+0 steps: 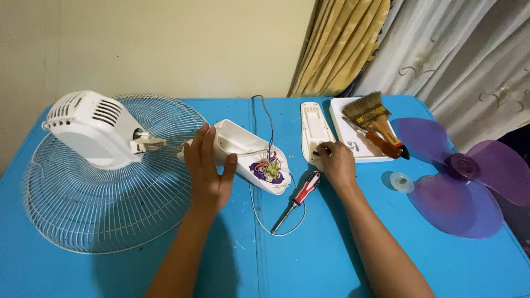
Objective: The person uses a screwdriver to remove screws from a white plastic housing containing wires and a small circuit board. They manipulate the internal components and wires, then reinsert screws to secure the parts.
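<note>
**Keeping the fan's switch housing steady while the cover is off**

Our left hand point(208, 171) is wrapped around the open white plastic switch housing point(243, 152), holding it flat on the blue bench point(309, 254). Our right hand point(335, 163) rests with curled fingers on the loose white cover plate point(313, 129); we can't tell if it's actually gripping. We'd keep the exposed coloured wires point(269, 167) unstrained. The red-handled screwdriver point(298, 198) lies between the hands. Further out: white motor head point(94, 129) on wire grille point(83, 221), brush point(369, 113), purple blade point(461, 176).
</note>
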